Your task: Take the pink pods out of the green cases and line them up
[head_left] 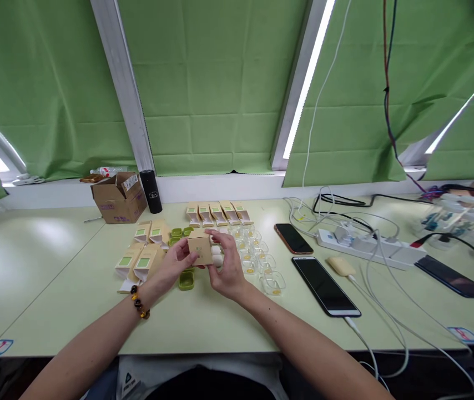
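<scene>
Between my two hands, above the table, is a small tan cardboard box (200,249). My left hand (177,260), with a beaded bracelet on its wrist, grips the box's left side. My right hand (227,265) closes on its right side. White rounded pieces (217,256) show beside the box under my right fingers; my hand partly hides them. Small green containers (186,280) sit below and behind my hands. To the right are several clear plastic pieces (273,282) with yellow marks. Tan cartons (145,260) with green labels lie to the left, and another row of cartons (217,212) is behind.
A brown cardboard box (119,199) and a black cylinder (151,191) stand at the back left. On the right lie a white-framed phone (326,286), a smaller phone (293,238), a power strip (370,249), a yellowish device (340,266) and tangled cables.
</scene>
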Motion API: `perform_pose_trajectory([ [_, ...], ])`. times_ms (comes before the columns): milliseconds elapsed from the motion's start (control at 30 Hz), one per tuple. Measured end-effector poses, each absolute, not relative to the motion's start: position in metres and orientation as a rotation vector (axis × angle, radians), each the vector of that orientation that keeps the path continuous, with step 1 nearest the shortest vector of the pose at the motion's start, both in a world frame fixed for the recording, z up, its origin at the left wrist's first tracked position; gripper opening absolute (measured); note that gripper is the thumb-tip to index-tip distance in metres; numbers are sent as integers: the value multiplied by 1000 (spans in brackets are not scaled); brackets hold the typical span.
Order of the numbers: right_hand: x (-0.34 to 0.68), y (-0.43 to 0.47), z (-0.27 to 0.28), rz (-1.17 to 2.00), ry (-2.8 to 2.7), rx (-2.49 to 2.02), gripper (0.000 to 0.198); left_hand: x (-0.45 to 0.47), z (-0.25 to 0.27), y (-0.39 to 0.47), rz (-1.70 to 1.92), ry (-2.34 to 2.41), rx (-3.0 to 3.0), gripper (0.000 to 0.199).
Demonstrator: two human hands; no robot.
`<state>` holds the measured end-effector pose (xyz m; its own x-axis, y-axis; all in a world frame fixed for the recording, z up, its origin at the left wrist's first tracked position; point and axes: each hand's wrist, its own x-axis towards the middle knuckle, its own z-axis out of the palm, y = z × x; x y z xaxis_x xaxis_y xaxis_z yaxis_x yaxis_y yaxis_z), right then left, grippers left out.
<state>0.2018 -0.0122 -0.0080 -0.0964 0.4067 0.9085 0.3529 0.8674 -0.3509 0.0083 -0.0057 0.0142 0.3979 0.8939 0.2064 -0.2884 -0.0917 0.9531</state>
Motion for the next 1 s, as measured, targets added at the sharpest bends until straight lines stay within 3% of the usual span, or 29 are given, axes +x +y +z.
perform_pose_trajectory([
  [133,202,-18,1,97,-1687,-587,72,11,12,-5,1137,612,1158,57],
  [267,205,-20,6,148,-1486,-681,31,9,10,0,1222,623,1095,59],
  [400,207,-16,0,229,-1387,-743,14,9,11,1,1356,735,1220,63],
  [533,205,-16,-2,219,-1367,-721,32,12,12,-2,1510,786,1388,65],
  [667,203,-20,-1,119,-1484,-729,27,11,5,-6,1560,890,1567,53],
  [833,200,-26,-4,76,-1679,-740,55,6,-8,-4,1643,920,2152,53],
  [1000,200,-25,-6,45,-1728,-772,64,3,-12,1,1623,930,2523,57],
])
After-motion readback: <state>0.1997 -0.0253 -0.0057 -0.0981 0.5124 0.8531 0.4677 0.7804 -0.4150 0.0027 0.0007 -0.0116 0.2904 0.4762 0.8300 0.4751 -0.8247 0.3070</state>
